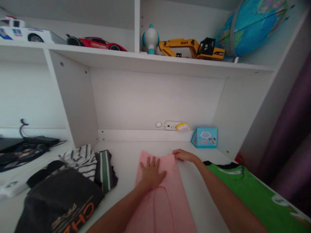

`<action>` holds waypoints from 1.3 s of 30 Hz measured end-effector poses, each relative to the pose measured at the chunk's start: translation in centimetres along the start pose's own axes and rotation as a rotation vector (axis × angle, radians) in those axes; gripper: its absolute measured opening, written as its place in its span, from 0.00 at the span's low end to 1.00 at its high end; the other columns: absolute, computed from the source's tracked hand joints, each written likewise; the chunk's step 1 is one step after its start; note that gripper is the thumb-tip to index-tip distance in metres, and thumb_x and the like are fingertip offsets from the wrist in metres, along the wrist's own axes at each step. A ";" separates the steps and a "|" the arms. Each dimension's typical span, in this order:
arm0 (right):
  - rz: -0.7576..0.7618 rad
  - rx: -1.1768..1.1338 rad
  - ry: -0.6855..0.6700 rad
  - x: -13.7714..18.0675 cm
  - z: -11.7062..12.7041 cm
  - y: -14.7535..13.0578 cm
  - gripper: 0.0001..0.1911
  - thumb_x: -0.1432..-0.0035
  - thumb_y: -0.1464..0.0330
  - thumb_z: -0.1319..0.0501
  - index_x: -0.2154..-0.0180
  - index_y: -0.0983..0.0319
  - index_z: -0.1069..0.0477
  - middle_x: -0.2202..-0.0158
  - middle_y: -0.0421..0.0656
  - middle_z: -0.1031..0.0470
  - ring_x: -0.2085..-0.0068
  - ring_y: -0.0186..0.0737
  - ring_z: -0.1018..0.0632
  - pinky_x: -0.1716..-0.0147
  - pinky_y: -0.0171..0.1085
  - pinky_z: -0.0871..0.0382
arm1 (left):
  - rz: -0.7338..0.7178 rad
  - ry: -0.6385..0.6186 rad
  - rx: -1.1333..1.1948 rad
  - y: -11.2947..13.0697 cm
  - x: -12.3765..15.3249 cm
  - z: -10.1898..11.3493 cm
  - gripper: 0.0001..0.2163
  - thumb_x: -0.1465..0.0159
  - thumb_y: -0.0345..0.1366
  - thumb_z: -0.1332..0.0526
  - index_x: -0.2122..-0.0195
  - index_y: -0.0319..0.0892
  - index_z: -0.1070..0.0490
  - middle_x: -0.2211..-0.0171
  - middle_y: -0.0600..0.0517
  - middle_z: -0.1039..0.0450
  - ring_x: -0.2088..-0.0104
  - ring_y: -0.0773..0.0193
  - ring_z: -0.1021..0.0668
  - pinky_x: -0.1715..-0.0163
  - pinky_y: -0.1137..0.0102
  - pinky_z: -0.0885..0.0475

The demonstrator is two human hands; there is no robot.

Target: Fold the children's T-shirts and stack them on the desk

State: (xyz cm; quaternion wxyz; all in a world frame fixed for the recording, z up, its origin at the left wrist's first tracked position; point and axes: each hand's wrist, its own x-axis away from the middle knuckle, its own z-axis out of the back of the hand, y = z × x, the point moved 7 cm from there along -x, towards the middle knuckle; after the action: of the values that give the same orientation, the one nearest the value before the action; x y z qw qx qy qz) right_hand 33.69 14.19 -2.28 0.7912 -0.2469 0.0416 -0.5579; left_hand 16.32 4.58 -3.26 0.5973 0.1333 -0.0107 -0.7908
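Note:
A pink garment (162, 200) lies lengthwise on the white desk (123, 161), running from the near edge toward the back. My left hand (152, 173) rests flat on its upper part, fingers spread. My right hand (183, 156) pinches the garment's far right corner. A green shirt (252, 194) lies flat to the right, beside my right forearm.
At the left is a pile of clothes: a black shirt with orange lettering (60, 204), a striped top (80, 158) and a dark green-striped piece (104, 168). A blue box (204, 137) and a power strip (172, 125) sit at the back. Toy cars, an excavator and a globe (252, 26) stand on the shelf above.

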 end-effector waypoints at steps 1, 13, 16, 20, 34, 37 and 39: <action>-0.014 0.029 -0.007 -0.2 0.0 0.1 0.12 0.42 0.64 0.45 0.61 0.65 0.34 0.63 0.41 0.30 0.66 0.34 0.28 0.68 0.37 0.31 | 0.002 -0.004 0.001 0.0 0.0 0.0 0.33 0.43 0.58 0.62 0.40 0.46 0.52 0.39 0.45 0.55 0.41 0.43 0.55 0.52 0.38 0.60; -0.086 0.246 0.448 3.4 0.2 -4.3 0.20 0.37 0.67 0.63 0.50 0.66 0.42 0.50 0.53 0.37 0.50 0.43 0.35 0.53 0.43 0.42 | 0.026 -0.030 -0.001 -0.1 0.0 0.1 0.35 0.44 0.59 0.63 0.40 0.44 0.54 0.39 0.45 0.57 0.41 0.42 0.56 0.51 0.39 0.59; 0.026 0.269 0.447 5.0 -2.9 -6.1 0.23 0.39 0.66 0.61 0.45 0.68 0.45 0.42 0.51 0.46 0.42 0.43 0.45 0.47 0.41 0.50 | 0.026 -0.031 -0.012 0.0 0.0 -0.1 0.34 0.43 0.57 0.64 0.39 0.44 0.55 0.39 0.46 0.58 0.41 0.43 0.57 0.51 0.40 0.59; 0.024 0.273 0.388 5.4 -6.1 -5.8 0.28 0.40 0.63 0.61 0.43 0.73 0.50 0.40 0.53 0.51 0.40 0.46 0.49 0.46 0.45 0.50 | 0.058 -0.015 -0.034 -0.3 -0.3 -0.3 0.32 0.41 0.54 0.63 0.40 0.40 0.55 0.39 0.43 0.58 0.41 0.42 0.57 0.50 0.41 0.58; -0.038 0.217 0.283 6.1 -5.4 -6.7 0.27 0.39 0.60 0.60 0.40 0.61 0.57 0.38 0.50 0.59 0.39 0.49 0.55 0.48 0.57 0.57 | 0.188 -0.033 0.006 -4.5 -1.5 0.5 0.40 0.50 0.64 0.57 0.41 0.45 0.51 0.39 0.38 0.61 0.42 0.37 0.56 0.50 0.44 0.60; 0.003 0.205 0.245 9.1 -4.6 -8.6 0.28 0.40 0.60 0.58 0.40 0.63 0.57 0.38 0.51 0.61 0.39 0.49 0.57 0.47 0.56 0.55 | 0.174 -0.102 0.033 -4.6 -1.7 0.4 0.40 0.49 0.64 0.58 0.40 0.45 0.53 0.39 0.38 0.63 0.41 0.37 0.57 0.51 0.42 0.60; 0.114 0.189 0.211 12.6 -4.5 -10.3 0.28 0.41 0.61 0.56 0.41 0.66 0.53 0.38 0.50 0.60 0.39 0.45 0.56 0.45 0.49 0.54 | 0.152 -0.133 0.044 -4.5 -1.5 0.9 0.38 0.46 0.62 0.58 0.40 0.44 0.55 0.39 0.38 0.65 0.41 0.40 0.60 0.51 0.41 0.59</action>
State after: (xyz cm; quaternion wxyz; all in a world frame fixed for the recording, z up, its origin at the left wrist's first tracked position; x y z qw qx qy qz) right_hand 28.03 -1.41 0.90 0.8325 -0.1086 0.0858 -0.5365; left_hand 12.25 7.13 -2.93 0.6503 0.0921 -0.0777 -0.7501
